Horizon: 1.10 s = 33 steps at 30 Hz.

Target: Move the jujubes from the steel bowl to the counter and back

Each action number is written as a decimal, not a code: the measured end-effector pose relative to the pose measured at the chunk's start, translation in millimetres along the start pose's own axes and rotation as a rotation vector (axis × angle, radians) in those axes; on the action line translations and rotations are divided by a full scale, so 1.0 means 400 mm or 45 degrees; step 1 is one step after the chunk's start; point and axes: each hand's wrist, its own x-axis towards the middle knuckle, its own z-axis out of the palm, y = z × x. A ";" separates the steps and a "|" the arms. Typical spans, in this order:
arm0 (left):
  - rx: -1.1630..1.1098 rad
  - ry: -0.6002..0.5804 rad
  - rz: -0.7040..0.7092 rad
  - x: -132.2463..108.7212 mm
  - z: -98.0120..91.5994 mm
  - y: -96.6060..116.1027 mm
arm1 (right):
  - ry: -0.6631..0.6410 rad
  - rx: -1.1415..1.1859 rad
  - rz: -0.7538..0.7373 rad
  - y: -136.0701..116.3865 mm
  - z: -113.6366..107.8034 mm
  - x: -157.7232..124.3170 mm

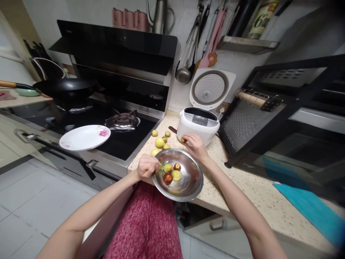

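Note:
A shiny metal bowl tilts over the counter's front edge, with several jujubes inside, some yellow-green and some red-brown. My left hand is closed on the bowl's left rim. Beyond the far rim, my right hand pinches a small jujube between its fingertips, in front of the white rice cooker. More yellow-green jujubes lie on the counter between the bowl and the stove.
The rice cooker's lid stands up. To the left, a white flowered plate overlaps the stove's front edge, and a black wok sits on a burner. A black oven and a teal cloth are at the right.

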 end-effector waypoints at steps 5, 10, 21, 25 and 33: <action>0.001 -0.033 -0.010 0.007 -0.005 0.006 | -0.027 0.682 0.233 -0.083 -0.116 -0.040; -0.014 -0.051 -0.072 0.002 -0.009 0.006 | -0.512 0.897 0.111 -0.126 -0.165 -0.037; 0.020 -0.056 -0.083 -0.010 -0.013 -0.004 | -0.865 0.701 0.107 -0.147 -0.152 -0.039; -0.016 -0.077 -0.077 -0.015 -0.014 -0.010 | -0.903 0.683 0.126 -0.149 -0.146 -0.038; -0.061 -0.056 -0.076 -0.003 -0.011 -0.001 | -0.893 0.772 0.146 -0.137 -0.137 -0.044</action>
